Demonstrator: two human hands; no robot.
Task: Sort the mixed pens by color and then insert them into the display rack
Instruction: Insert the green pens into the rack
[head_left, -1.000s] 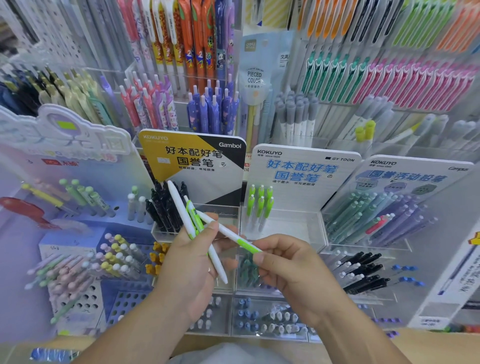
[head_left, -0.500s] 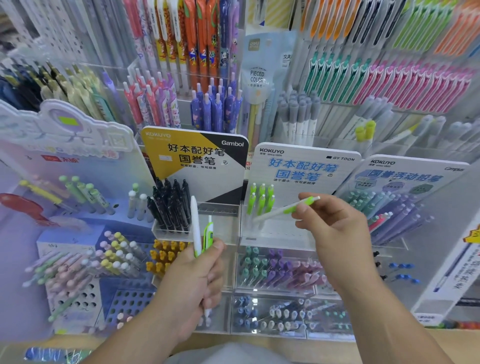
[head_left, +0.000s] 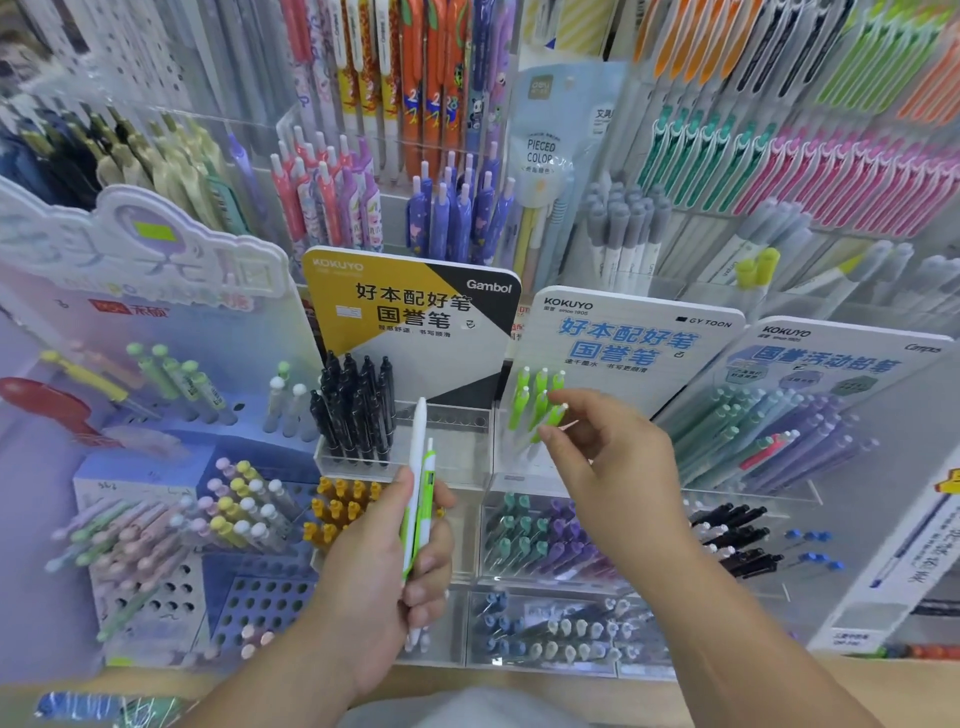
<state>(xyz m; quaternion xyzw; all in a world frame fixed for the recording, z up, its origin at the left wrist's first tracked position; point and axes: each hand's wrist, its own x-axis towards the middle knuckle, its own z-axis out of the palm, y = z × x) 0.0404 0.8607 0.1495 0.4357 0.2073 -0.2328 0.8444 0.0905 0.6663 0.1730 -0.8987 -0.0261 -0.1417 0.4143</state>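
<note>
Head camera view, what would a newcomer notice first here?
The left hand, low in the centre, holds two pens upright, one white, one green. The right hand reaches to the green pens standing below the blue-lettered sign. Left of that stands a yellow-and-black sign.

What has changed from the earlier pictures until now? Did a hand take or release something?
The right hand carried its green-and-white pen up and to the right, to the green pens in the display rack, and seems to have let it go there; its fingers are now spread. The left hand still grips two pens, now upright. The other displays stayed as they were.
</note>
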